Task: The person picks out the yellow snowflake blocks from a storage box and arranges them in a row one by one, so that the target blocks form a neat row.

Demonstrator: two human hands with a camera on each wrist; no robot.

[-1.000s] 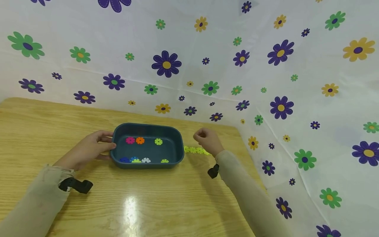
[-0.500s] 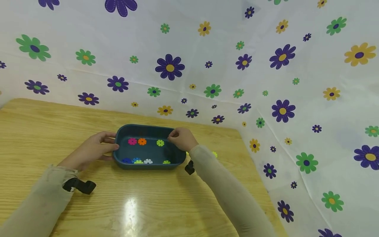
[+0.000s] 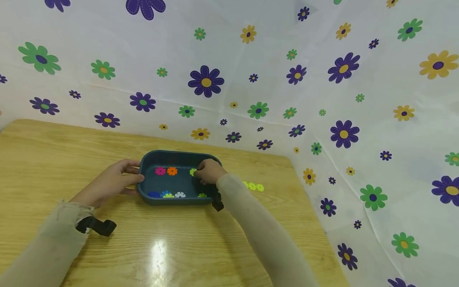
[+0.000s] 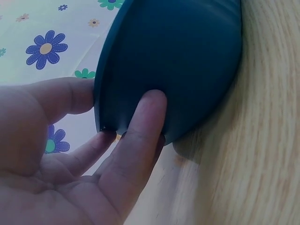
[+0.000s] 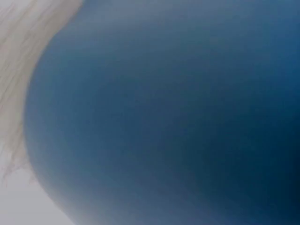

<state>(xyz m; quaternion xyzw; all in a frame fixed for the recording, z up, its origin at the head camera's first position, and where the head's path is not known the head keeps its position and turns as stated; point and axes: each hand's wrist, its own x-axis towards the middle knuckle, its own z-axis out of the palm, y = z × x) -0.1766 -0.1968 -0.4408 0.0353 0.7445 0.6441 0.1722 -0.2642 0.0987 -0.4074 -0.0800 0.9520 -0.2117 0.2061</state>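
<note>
In the head view, a dark blue plastic bin [image 3: 179, 201] stands on the table. My left hand [image 3: 114, 178] grips its left end; in the left wrist view the fingers [image 4: 147, 122] lie against the bin wall [image 4: 187, 56] and at its rim. My right hand [image 3: 210, 171] reaches into the right side of the bin, fingertips at a yellow-green snowflake disc [image 3: 192, 172] that they partly cover; whether they pinch it is hidden. A pink disc [image 3: 160, 171] and an orange disc [image 3: 172, 171] lie inside. Blue, white [image 3: 180, 195] and more yellow-green discs sit along the near wall.
A row of yellow-green snowflake discs [image 3: 252, 186] lies on the wooden table [image 3: 186, 247] right of the bin, partly behind the right forearm. A white flower-print cloth [image 3: 229, 91] rises behind and to the right. The right wrist view holds mostly blurred blue bin wall [image 5: 140, 117].
My right hand has moved left from above the yellow-green row, over the bin's right rim and down to the disc inside. My left hand keeps its place on the bin.
</note>
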